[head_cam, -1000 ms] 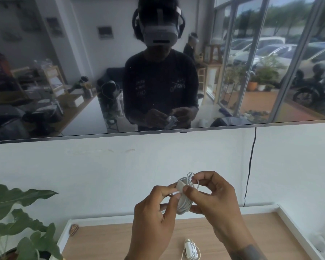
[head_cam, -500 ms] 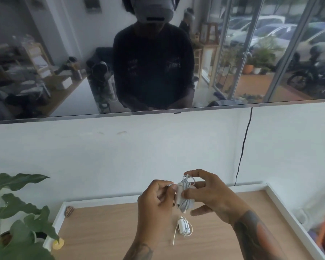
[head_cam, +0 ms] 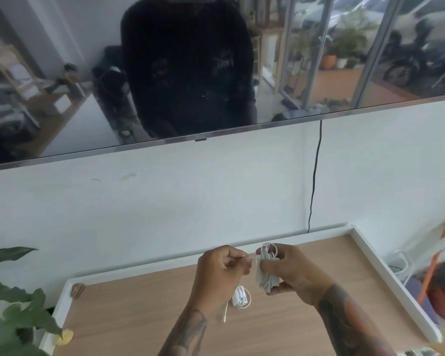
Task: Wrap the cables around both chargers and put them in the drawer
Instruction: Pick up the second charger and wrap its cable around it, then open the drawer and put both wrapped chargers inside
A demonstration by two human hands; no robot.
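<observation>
My right hand (head_cam: 292,274) grips a white charger (head_cam: 265,273) with its white cable wound around it in loops, held above the wooden surface. My left hand (head_cam: 220,271) pinches the loose plug end of that cable (head_cam: 244,257) just left of the charger. A second white charger (head_cam: 239,297) with its cable wrapped around it lies on the wood below my left hand, a short cable tail trailing toward me. No drawer is visible.
The wooden top (head_cam: 139,312) has a raised white rim (head_cam: 385,273). A small brown object (head_cam: 78,289) lies in its far left corner. Plant leaves (head_cam: 13,304) crowd the left. A black cord (head_cam: 314,176) hangs on the wall under a mirror-like screen.
The view has tipped downward. My hands have lowered toward the wood, and the left hand has pulled the cable end out to the left of the charger.
</observation>
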